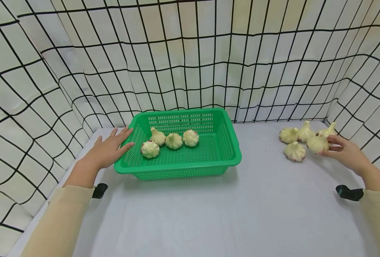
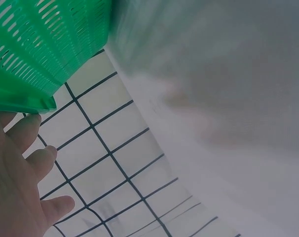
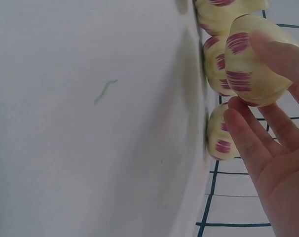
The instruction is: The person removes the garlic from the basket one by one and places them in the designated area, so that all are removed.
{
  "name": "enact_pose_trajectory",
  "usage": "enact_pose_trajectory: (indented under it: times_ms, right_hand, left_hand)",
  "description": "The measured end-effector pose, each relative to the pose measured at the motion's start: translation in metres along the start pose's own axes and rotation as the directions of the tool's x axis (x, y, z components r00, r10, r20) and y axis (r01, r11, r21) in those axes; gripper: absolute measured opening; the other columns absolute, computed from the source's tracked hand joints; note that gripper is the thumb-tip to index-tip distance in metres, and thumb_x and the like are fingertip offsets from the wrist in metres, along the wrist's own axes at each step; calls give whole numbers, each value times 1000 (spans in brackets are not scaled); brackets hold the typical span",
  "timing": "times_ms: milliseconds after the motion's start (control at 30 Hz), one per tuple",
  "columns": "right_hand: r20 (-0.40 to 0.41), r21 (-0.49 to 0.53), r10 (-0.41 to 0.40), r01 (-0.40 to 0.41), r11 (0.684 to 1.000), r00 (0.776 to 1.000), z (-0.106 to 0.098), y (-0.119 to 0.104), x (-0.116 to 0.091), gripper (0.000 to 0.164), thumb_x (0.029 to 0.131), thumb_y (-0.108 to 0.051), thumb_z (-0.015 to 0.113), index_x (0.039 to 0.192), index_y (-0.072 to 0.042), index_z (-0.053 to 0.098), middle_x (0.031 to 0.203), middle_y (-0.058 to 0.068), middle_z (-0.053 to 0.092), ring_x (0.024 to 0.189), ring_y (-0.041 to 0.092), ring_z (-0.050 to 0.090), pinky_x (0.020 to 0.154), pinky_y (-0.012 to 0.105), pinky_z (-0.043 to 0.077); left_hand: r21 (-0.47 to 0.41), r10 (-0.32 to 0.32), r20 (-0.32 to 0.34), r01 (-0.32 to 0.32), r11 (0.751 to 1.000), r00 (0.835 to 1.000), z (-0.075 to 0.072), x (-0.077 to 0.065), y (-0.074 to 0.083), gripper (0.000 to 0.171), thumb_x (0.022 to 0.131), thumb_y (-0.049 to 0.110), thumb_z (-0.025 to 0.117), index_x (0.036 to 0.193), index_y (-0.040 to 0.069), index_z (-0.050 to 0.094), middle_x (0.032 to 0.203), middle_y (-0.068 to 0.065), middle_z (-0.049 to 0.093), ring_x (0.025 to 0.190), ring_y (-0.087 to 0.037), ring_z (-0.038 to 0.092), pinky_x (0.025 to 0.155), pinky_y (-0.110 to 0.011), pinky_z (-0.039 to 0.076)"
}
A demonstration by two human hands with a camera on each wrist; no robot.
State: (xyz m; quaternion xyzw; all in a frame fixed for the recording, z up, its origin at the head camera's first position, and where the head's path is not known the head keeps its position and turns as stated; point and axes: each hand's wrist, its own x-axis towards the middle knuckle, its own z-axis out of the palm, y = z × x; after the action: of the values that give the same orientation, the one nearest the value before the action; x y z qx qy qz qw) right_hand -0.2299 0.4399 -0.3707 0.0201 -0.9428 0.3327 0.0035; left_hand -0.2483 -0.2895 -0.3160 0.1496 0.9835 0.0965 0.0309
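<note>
My right hand (image 1: 345, 153) pinches a garlic bulb (image 1: 317, 143) between thumb and fingers at the right of the table. In the right wrist view this bulb (image 3: 253, 61), marked with purple streaks, overlaps others behind it. Several more bulbs cluster around it, one garlic bulb (image 1: 294, 151) lying nearest the front. My left hand (image 1: 108, 150) rests with spread, straight fingers on the left rim of a green plastic basket (image 1: 180, 168). Inside the basket several garlic bulbs (image 1: 174, 141) lie toward its left and middle. The left wrist view shows the fingers at the rim of the slotted basket (image 2: 21, 101).
A white table (image 1: 209, 214) carries everything. White walls with black netting (image 1: 190, 53) rise behind it and on both sides, close to both hands. Black wrist straps (image 1: 350, 193) stick out beside the sleeves.
</note>
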Motion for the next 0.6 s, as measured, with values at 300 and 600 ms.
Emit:
enact_pose_trajectory:
  times_ms: [300,600]
  right_hand:
    - [13,-7,-4,5,1000,1000,5,5,5,78,100,-25,70,149,18,28,148,44,31,125,61,44,84,41,52]
    - [55,-9,29,-29,1000,998,6,12,7,81,102,-28,67,150,20,23,150,45,27,128,63,41,97,72,39]
  left_hand:
    - [-11,1,2,-1,1000,1000,1,0,-1,75,109,56,31,165,8,16,169,-21,14,152,-50,4,112,-78,-1]
    - [-17,-1,0,1,1000,1000,1,0,-1,76,109,58,31,165,8,16,169,-20,13,153,-50,3,112,-78,-2]
